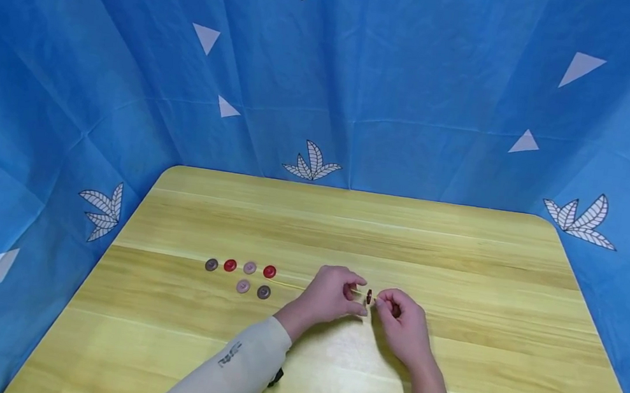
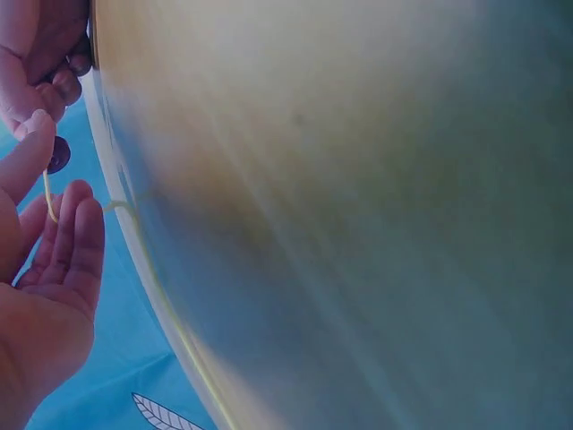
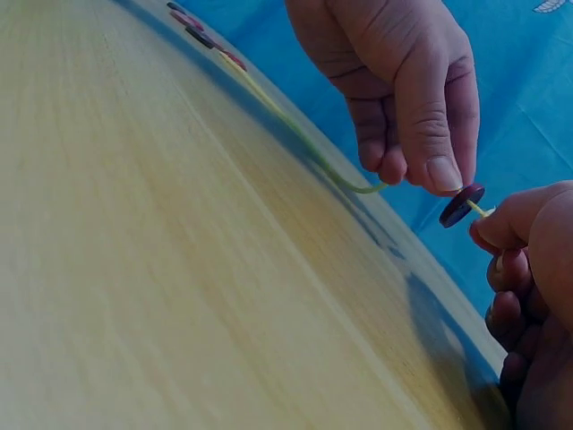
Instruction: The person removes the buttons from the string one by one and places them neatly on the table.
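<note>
left of centre in the head view, six loose buttons [image 1: 239, 276] lie in two rows on the wooden surface [image 1: 459, 250]. a thin yellow cord [image 3: 295, 134] runs from them to the middle of the frame. there the left hand [image 1: 333, 298], fingers curled, pinches a dark red button [image 3: 461, 205] threaded on the cord. just to its right, the right hand [image 1: 402, 324] pinches the cord's tip. if either pinch loosens, the button would likely slide off the short free end.

dark red button [image 3: 461, 205], threaded on yellow cord [image 3: 295, 139]
</note>
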Demonstrator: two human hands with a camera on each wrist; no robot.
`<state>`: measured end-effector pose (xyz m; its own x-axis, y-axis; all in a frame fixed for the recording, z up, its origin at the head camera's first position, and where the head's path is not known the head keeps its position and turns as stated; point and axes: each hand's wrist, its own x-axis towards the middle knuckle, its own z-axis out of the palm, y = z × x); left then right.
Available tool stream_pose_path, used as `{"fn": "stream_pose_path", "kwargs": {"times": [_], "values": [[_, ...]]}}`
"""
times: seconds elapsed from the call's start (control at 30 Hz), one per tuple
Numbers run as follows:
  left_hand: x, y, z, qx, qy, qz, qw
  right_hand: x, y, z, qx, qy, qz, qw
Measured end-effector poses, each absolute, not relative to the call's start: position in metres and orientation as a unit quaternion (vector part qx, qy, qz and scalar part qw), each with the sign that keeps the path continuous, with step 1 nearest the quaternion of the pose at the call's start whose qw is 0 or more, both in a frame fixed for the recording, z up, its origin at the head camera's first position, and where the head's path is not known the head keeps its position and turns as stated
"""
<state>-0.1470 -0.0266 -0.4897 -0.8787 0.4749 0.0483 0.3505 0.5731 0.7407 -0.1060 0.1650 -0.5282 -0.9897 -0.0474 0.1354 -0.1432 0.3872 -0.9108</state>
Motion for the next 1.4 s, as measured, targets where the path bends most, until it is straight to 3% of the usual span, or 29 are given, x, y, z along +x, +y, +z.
{"fn": "stream_pose_path", "kwargs": {"times": [0.5,1.4], "values": [[-0.147,-0.024,-0.491,0.302,0.901,0.312,0.018,-0.106,0.163,-0.526,0.083,-0.828,0.551,0.053],[-0.146,-0.035,-0.493,0.279,0.898,0.337,0.038,-0.106,0.163,-0.529,0.092,-0.822,0.559,0.064]]}}
